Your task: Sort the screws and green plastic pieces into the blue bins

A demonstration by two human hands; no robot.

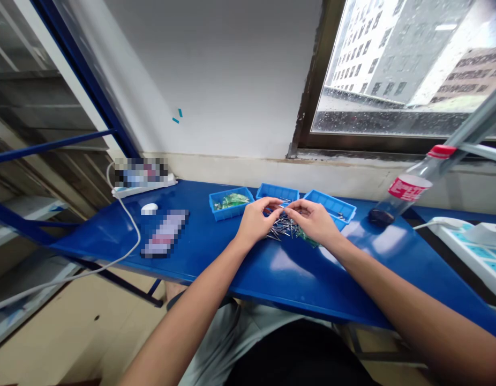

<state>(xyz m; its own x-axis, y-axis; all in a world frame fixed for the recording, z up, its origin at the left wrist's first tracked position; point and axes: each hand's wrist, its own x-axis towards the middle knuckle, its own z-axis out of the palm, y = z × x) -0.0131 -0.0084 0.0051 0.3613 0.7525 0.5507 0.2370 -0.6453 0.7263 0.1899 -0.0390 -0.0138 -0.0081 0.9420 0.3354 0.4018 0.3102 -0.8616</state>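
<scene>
My left hand [256, 219] and my right hand [314, 221] meet over a pile of thin metal pins [280, 227] on the blue table [232, 257]. Both hands have their fingers pinched together, fingertips almost touching, around something small that I cannot make out. A small green part [308, 239] lies under my right hand. Behind the hands stand three blue trays: the left tray [230, 203] holds green parts, the middle tray [277, 192] and the right tray [330, 206] are partly hidden by my fingers.
A white power strip [143, 186] with a cable [127, 236] lies at the back left, a small white object [149, 208] near it. A clear plastic bottle [408, 186] with a red cap leans at the right. Another white power strip [479, 252] sits at the far right.
</scene>
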